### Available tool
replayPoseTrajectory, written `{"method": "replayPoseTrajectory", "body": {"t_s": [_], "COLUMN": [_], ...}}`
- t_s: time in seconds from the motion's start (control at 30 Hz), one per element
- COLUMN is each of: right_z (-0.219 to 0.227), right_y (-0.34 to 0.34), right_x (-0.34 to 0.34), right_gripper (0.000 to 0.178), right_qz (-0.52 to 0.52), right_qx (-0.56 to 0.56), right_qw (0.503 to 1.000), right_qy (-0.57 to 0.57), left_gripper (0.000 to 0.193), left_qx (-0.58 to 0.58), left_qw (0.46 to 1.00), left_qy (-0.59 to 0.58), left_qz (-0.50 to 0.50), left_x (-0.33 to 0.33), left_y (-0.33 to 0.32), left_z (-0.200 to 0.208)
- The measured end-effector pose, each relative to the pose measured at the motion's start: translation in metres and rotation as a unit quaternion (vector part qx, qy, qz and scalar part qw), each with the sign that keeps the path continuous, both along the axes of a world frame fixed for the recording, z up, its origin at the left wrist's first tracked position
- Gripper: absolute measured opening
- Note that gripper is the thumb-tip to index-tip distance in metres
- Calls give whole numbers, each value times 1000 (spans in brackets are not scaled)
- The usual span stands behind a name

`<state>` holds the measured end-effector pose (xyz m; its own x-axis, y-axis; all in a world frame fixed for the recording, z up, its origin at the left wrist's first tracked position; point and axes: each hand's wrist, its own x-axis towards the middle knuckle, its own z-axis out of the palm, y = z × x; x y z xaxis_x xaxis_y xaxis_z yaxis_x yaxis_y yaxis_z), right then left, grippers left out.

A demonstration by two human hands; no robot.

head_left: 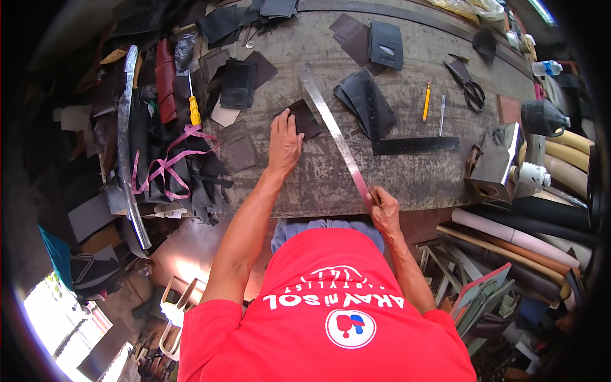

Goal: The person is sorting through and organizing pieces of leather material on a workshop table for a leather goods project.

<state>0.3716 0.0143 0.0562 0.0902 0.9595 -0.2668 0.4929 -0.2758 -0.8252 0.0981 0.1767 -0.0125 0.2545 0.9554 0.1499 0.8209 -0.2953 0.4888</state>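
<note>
With 12 o'clock straight ahead of you, a pink measuring tape (pixel 167 163) lies looped over dark scraps at your 10 o'clock. Just beyond it is a yellow-handled screwdriver (pixel 194 111). Farther right, toward your 11 o'clock, a stack of black pieces (pixel 237 83) sits on the tabletop (pixel 254 197), with a brown square piece (pixel 239 151) nearer you.

Your left hand (pixel 284 143) reaches out between 11 and 12 o'clock. Its grip is spread rather than closed: the fingers rest on the near left part of a dark piece (pixel 307 120), which lies flat under them.

Right of that piece, a metal ruler (pixel 334 129) slants from 11 toward 5 o'clock, apart from the piece. Your right hand (pixel 386 213) is at the tabletop's near edge, at your 1 o'clock, its grip closed around the ruler's near end.

Beyond that hand, a black L-shaped square (pixel 417 145) has 1 leg over dark sheets (pixel 351 95). A yellow pencil (pixel 426 102) lies at your 1 o'clock, black-handled scissors (pixel 467 81) between 1 and 2, and a shiny metal box (pixel 495 159) at 2.
</note>
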Motion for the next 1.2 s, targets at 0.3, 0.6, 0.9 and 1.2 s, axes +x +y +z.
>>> {"method": "replayPoseTrajectory", "body": {"t_s": [0.3, 0.6, 0.9, 1.2], "right_z": [-25, -10, -12, -24], "right_y": [-46, -70, -72, -78], "right_x": [-15, -14, -16, -11], "right_gripper": [47, 93, 88, 90], "right_qz": [42, 169, 120, 106], "right_qx": [37, -105, -102, -93], "right_qw": [997, 959, 980, 984], "right_qy": [-50, -202, -123, -110], "left_gripper": [49, 57, 57, 57], "left_qx": [8, 0, -18, -29], "left_qw": [1000, 1000, 1000, 998], "left_qy": [-15, 2, 20, 44], "left_qz": [-13, -18, -13, -18], "left_x": [0, -2, -1, -1], "left_y": [2, 2, 1, 0], "left_z": [-3, -1, 0, 1]}}
